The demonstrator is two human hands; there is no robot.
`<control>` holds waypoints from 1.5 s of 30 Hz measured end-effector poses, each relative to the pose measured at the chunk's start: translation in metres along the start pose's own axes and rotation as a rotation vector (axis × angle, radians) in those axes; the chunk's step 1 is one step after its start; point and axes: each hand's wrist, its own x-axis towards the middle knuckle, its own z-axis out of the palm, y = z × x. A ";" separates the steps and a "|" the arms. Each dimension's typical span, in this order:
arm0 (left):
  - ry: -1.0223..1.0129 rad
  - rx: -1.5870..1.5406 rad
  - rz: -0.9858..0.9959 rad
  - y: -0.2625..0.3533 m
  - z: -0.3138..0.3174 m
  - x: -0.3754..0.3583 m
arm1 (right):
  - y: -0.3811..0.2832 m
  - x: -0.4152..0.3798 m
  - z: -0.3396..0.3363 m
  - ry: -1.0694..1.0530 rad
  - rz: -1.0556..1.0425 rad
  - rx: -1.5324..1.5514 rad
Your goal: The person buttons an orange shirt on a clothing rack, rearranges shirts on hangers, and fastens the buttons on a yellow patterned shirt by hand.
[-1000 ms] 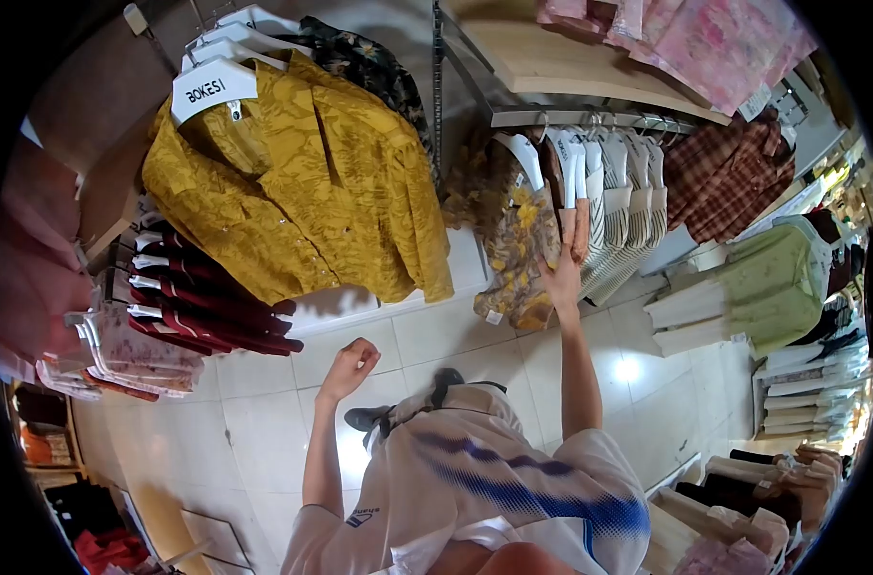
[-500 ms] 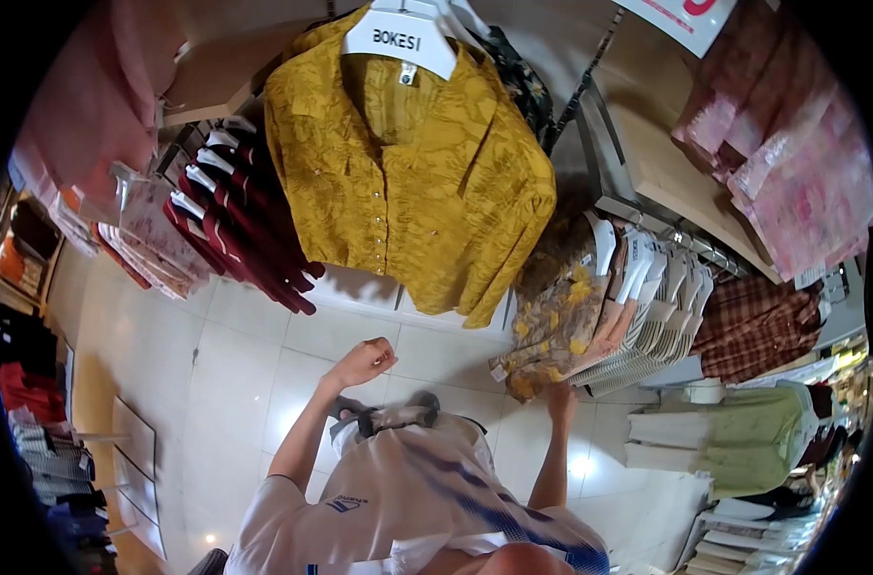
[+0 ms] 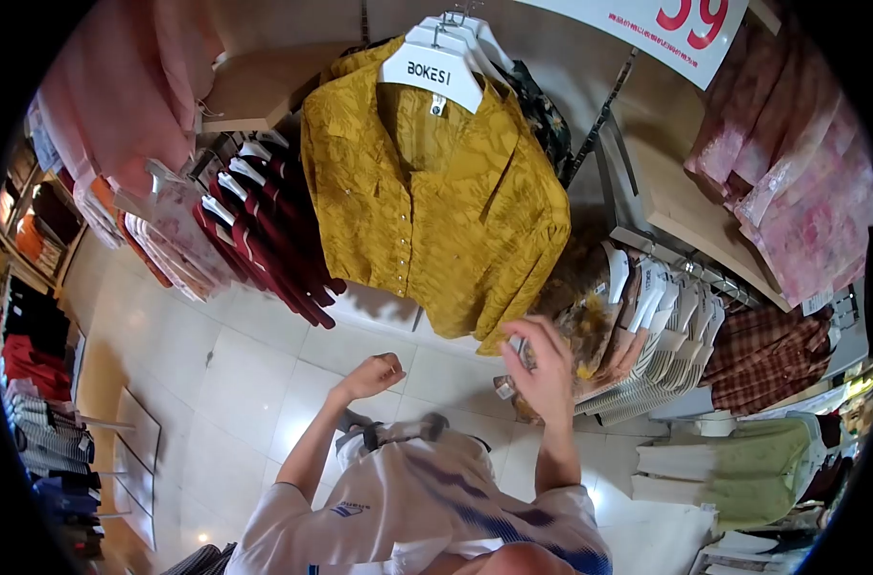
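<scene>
A mustard-yellow blouse (image 3: pixel 446 220) with small buttons hangs facing me on a white hanger (image 3: pixel 431 72) marked BOKESI. My right hand (image 3: pixel 544 372) is raised beside its lower sleeve end, thumb and fingers apart and holding nothing. Right behind that hand hangs a brown and yellow patterned garment (image 3: pixel 590 331), partly covered by it. My left hand (image 3: pixel 372 376) is curled into a loose fist below the blouse, over the tiled floor, with nothing showing in it.
Dark red garments (image 3: pixel 264 240) hang on the left rail. Striped clothes (image 3: pixel 652 369) and a brown checked shirt (image 3: pixel 767 355) hang at the right, with a light green garment (image 3: pixel 757 460) below. Wooden shelves (image 3: pixel 700 216) jut out above the right rail. A price sign (image 3: pixel 647 29) is overhead.
My right hand has come up from low beside the patterned garment to the yellow blouse's sleeve end, fingers apart. My left hand stays curled. The view has shifted, showing more of the sign.
</scene>
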 end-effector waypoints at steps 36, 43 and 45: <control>0.895 0.257 0.474 0.108 -0.171 0.123 | -0.018 0.178 0.112 -0.051 -0.041 -0.110; 0.751 0.235 0.586 0.103 -0.200 0.112 | -0.035 0.177 0.123 0.031 -0.076 -0.499; 0.702 0.148 0.652 0.101 -0.209 0.113 | -0.042 0.177 0.128 0.066 -0.060 -0.535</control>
